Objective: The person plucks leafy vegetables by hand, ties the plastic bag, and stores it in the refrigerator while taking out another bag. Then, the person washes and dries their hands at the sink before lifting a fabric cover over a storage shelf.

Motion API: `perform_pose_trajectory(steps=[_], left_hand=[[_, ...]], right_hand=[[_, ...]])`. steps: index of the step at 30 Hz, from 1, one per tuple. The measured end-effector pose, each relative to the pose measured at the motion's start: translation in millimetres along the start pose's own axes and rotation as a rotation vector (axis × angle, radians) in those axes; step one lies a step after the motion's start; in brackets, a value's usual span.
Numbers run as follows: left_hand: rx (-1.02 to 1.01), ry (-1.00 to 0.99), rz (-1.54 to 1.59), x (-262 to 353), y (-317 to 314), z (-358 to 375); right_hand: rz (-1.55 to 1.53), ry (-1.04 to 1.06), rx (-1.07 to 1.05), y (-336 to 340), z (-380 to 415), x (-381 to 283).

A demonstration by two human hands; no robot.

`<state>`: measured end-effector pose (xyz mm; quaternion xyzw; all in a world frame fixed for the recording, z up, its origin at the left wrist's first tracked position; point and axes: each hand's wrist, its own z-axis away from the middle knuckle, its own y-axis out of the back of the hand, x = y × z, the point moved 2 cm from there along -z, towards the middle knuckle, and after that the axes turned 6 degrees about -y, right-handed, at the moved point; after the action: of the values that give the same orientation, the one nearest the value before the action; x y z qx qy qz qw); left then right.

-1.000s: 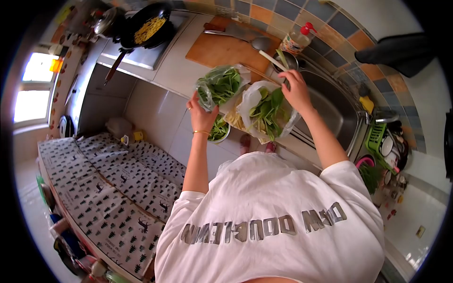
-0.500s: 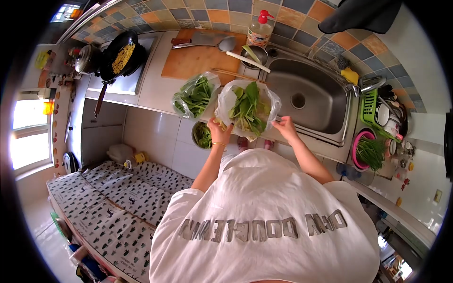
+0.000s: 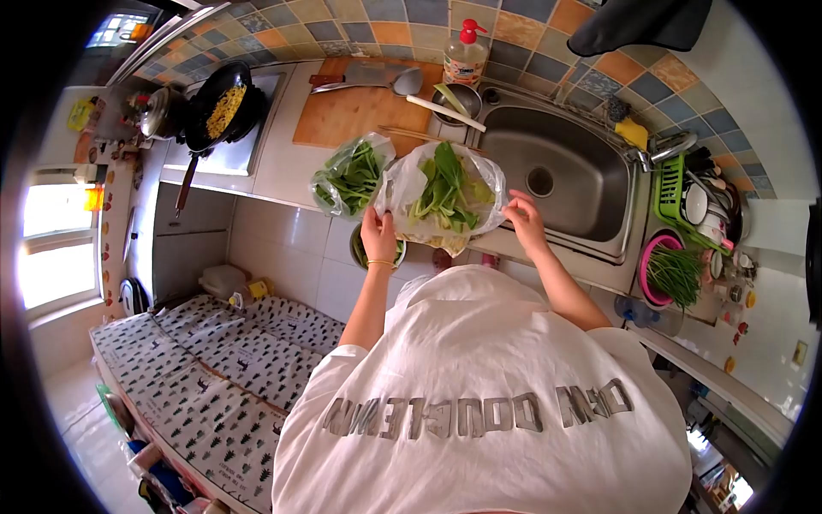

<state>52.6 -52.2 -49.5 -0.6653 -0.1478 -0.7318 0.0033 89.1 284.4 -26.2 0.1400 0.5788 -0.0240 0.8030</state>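
Observation:
An open clear plastic bag (image 3: 402,187) with leafy greens (image 3: 447,190) in it lies at the counter's front edge. My left hand (image 3: 378,234) pinches the bag's left rim. At its right rim, my right hand (image 3: 523,216) has thumb and fingers closed on the plastic. A second bag of greens (image 3: 353,177) rests just left of the first. Below the edge, partly behind my left hand, is a bowl of green leaves (image 3: 358,248).
A cutting board (image 3: 342,116) bears a cleaver and a spatula (image 3: 408,82). Right of the bags is the steel sink (image 3: 561,218), then a pink basin (image 3: 655,295) of thin greens. A pan (image 3: 203,98) with yellow food sits on the stove at left.
My left hand has moved up and left, drawing the bag's left rim outward. The bag is spread wider and the greens in it have shifted. My right hand has moved slightly up and right.

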Motion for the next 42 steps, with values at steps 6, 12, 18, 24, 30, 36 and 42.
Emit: perform_pose_trajectory(steps=[6,12,18,24,30,36,42], left_hand=[[-0.199,0.234,0.575,66.8,-11.6,7.4],[-0.475,0.391,0.690,71.3,-41.9,26.6],[-0.524,0.543,0.848,66.2,-60.4,37.0],[-0.234,0.647,0.527,24.9,-52.9,23.2],[-0.311,0.367,0.641,62.1,-29.4,27.1],[-0.462,0.333,0.868,149.0,3.6,50.1],[-0.443,0.434,0.894,166.2,20.1,94.6]], right_hand=[[-0.276,0.048,-0.184,-24.9,6.5,-48.6],[0.002,0.217,-0.296,-58.4,17.1,-67.0],[0.376,0.421,-0.408,-95.3,49.2,-73.5],[0.391,0.489,-0.522,-111.9,71.0,-72.5],[0.063,0.229,-0.187,-84.3,57.4,-62.2],[-0.500,-0.559,-0.469,-53.4,44.6,-77.1],[-0.845,-0.637,-0.957,-54.8,54.8,-109.3]])
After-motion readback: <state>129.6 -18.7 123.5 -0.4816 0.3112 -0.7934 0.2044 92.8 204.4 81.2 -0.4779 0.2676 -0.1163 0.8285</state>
